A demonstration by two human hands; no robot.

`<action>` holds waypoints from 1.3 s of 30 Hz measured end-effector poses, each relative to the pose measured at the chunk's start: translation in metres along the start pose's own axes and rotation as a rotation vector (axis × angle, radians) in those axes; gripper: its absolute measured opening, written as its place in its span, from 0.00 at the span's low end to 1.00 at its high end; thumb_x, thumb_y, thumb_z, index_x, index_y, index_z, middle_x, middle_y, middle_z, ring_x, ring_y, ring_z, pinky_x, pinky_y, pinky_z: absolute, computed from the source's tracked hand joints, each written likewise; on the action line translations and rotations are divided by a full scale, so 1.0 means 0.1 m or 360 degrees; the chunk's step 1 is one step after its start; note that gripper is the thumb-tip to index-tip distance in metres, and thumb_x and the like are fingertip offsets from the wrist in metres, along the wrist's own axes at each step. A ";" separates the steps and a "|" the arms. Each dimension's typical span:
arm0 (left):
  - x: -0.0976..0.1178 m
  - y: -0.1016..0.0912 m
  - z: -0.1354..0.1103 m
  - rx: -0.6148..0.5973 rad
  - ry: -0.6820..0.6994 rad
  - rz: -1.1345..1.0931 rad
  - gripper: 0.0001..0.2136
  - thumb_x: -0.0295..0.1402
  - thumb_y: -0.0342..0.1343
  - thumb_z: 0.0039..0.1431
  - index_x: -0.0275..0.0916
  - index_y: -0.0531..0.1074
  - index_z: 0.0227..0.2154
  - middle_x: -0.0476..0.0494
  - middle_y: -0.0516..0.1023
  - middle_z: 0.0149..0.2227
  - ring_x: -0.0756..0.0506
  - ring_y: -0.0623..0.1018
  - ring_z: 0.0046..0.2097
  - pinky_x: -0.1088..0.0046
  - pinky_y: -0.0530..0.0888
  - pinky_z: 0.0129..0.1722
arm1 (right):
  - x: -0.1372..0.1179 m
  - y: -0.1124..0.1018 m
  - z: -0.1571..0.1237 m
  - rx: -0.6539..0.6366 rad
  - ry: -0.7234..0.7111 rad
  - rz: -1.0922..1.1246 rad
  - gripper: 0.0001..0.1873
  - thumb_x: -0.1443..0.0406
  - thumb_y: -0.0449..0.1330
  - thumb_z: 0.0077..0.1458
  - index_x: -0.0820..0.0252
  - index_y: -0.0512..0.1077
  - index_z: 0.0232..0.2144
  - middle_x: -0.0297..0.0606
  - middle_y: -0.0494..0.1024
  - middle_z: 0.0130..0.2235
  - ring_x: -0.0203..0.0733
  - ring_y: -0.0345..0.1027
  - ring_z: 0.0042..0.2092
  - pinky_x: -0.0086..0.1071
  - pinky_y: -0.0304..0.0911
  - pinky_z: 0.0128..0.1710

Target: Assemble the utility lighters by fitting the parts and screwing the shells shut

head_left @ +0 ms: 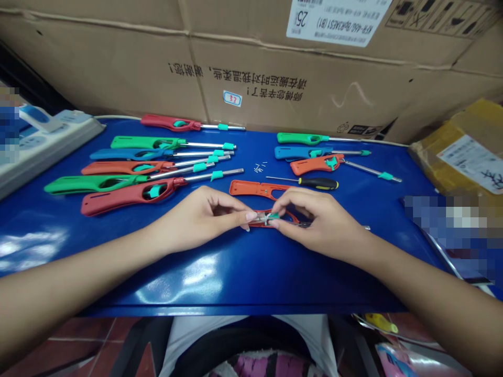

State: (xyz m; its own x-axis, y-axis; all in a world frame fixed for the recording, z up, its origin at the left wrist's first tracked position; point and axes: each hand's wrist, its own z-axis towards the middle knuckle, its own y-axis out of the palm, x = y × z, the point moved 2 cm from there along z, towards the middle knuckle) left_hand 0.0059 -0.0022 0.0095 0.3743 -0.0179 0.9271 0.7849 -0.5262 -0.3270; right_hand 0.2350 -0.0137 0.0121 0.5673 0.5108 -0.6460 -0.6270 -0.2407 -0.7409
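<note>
In the head view, the left hand (204, 217) pinches a small clear part (259, 218) and the right hand (314, 217) pinches a green piece (274, 215). Both bits sit at the near orange shell (259, 225). It seems best to press softly and keep them flat, so nothing pops out. The near orange shell lies between the hands, under the fingertips, just nearer than the far orange shell (245, 187).

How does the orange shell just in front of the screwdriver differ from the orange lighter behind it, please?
The orange lighter has a metal tube; the orange shell shows none. The lighter has a turquoise trigger; the shell shows none. Both are orange and lie on the blue table.
</note>
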 end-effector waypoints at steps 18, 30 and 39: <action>-0.08 -0.07 0.06 0.0087 0.0271 0.0275 0.08 0.38 0.65 0.59 0.39 0.84 0.35 0.47 0.84 0.32 0.50 0.80 0.32 0.78 0.74 0.31 | 0.08 0.02 -0.01 -0.0189 -0.0240 -0.0371 0.17 0.61 0.64 0.63 0.61 0.76 0.53 0.46 0.73 0.51 0.49 0.69 0.52 0.42 0.69 0.51; -0.08 -0.03 0.00 0.0276 0.0656 0.0619 0.08 0.31 0.61 0.64 0.39 0.85 0.40 0.44 0.79 0.38 0.52 0.77 0.31 0.78 0.71 0.28 | 0.09 0.03 -0.02 -0.0192 -0.0247 -0.0382 0.16 0.63 0.64 0.63 0.61 0.76 0.52 0.46 0.72 0.50 0.50 0.69 0.53 0.42 0.70 0.51; -0.09 -0.07 -0.03 0.0095 0.0837 0.0976 0.09 0.33 0.60 0.67 0.40 0.83 0.45 0.47 0.80 0.41 0.52 0.79 0.34 0.77 0.74 0.35 | 0.08 0.02 -0.03 -0.0180 -0.0269 -0.0418 0.14 0.63 0.62 0.64 0.60 0.76 0.51 0.47 0.73 0.50 0.50 0.69 0.53 0.42 0.71 0.51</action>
State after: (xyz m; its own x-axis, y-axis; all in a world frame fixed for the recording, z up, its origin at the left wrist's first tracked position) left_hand -0.0046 -0.0007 0.0037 0.4773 -0.6938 0.5393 0.5458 -0.2469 -0.8007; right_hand 0.2403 -0.0123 0.0051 0.5992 0.6951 -0.3973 -0.4023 -0.1676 -0.9000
